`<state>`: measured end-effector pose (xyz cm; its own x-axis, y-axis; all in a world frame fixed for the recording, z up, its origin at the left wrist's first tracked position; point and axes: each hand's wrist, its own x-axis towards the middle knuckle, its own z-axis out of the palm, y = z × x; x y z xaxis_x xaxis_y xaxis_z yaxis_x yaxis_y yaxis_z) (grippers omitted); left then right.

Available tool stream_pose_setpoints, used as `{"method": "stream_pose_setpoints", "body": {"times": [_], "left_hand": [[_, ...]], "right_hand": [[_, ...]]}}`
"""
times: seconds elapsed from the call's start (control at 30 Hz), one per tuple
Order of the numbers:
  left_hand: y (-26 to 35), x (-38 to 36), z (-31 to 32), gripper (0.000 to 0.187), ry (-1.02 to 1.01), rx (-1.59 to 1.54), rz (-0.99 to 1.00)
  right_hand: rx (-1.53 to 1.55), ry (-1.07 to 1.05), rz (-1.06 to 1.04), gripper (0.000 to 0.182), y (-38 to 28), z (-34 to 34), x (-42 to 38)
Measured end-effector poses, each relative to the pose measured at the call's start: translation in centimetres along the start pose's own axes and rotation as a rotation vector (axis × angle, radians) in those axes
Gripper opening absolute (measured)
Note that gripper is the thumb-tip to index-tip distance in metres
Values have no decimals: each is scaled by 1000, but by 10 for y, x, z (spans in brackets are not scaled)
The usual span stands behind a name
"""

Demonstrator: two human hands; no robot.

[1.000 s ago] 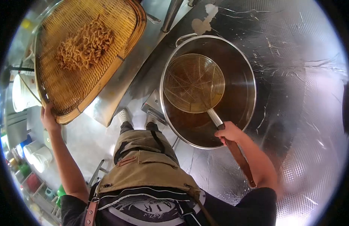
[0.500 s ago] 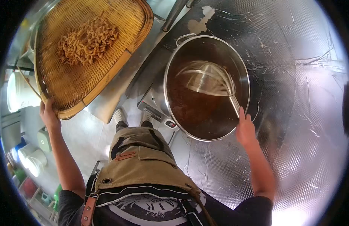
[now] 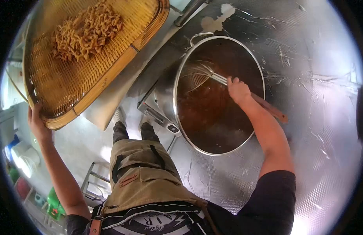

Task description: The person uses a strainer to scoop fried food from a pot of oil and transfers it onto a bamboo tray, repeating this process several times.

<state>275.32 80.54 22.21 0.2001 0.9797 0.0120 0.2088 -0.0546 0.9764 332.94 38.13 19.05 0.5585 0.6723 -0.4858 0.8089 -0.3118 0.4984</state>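
My right hand is closed around the handle of a wire strainer with a wooden handle end. The strainer's mesh bowl is partly under the brown liquid inside a large metal pot. At the left, my left hand grips the lower corner of a wide bamboo tray, fingers hidden behind its rim. On the raised, tilted tray lies a heap of brown, curled strips of food.
Shiny, wrinkled foil-like sheeting surrounds the pot on the right. A small device with a display sits by the pot's lower left side. Below left are a metal stand and a green object.
My right hand has moved up and left over the pot, pushing the strainer left and lower into the liquid. The bamboo tray and left hand have shifted slightly left.
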Motion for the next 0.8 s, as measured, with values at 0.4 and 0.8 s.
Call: {"method": "stream_pose_setpoints", "body": {"times": [0.4,0.8], "left_hand": [[-21,3,-28,34,-53,543,363],[6,3,-8,34,26,378,110]], "right_hand": [[929,-1186,402,17,42,58,-66],[1471,-1052,198,19,-101,81,-61]]}}
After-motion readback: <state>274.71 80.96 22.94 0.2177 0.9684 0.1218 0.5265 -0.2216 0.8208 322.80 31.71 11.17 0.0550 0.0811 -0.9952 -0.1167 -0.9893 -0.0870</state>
